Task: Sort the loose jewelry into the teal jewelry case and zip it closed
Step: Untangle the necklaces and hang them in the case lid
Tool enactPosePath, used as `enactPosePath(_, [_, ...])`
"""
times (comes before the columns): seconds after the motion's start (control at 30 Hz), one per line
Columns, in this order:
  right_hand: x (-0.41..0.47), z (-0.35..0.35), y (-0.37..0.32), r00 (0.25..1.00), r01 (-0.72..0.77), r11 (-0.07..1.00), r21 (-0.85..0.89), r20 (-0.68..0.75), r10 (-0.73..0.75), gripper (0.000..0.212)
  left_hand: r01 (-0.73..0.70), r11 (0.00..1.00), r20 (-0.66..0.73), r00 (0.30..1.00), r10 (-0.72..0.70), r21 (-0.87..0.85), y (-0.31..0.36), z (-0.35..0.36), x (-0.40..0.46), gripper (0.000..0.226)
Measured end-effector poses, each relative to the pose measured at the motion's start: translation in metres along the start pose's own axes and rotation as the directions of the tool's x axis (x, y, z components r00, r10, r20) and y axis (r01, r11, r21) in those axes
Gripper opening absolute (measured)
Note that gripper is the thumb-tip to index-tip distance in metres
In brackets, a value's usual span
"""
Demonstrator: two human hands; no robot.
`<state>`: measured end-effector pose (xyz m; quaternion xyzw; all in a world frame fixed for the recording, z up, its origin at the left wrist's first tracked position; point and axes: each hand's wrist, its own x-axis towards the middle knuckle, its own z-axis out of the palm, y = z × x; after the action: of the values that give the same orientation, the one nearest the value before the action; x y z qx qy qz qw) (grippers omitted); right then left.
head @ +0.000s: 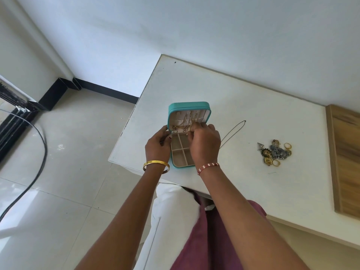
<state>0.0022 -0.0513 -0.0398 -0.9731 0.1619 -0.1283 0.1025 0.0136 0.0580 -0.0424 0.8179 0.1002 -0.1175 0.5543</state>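
A home room: tiled floor [64, 152], white table [214, 94], plain walls [175, 26].

Matt teal case [176, 107], wood board [345, 158]
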Motion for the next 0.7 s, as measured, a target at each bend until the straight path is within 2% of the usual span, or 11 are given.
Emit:
enactPosePath(0.23, [0.003,-0.003,0.0,1.0,-0.003,0.992,0.128,-0.018,0.005,0.012,0.003,1.0,-0.008,1.0,-0.003,-0.011,0.001,0.001,-0.001,0.039])
enactPosePath(0.33, [0.006,-0.006,0.002,0.999,-0.028,0.977,0.213,0.038,0.02,0.003,0.004,1.0,-0.01,1.0,-0.004,-0.008,0.001,0.001,-0.001,0.039])
enactPosePath(0.4, [0.008,-0.007,0.006,0.995,-0.085,0.957,0.278,0.069,0.068,0.004,0.011,1.0,-0.012,1.0,-0.012,-0.013,0.001,0.001,-0.001,0.039])
enactPosePath(0.57, [0.016,-0.012,0.006,0.972,-0.209,0.87,0.446,-0.005,0.236,0.009,0.029,0.999,-0.015,0.999,-0.03,-0.023,0.002,0.002,-0.002,0.039])
enactPosePath(0.7, [0.018,-0.011,0.007,0.976,-0.186,0.9,0.394,-0.027,0.214,0.01,0.023,1.0,-0.012,1.0,-0.023,-0.005,0.002,0.002,-0.001,0.039])
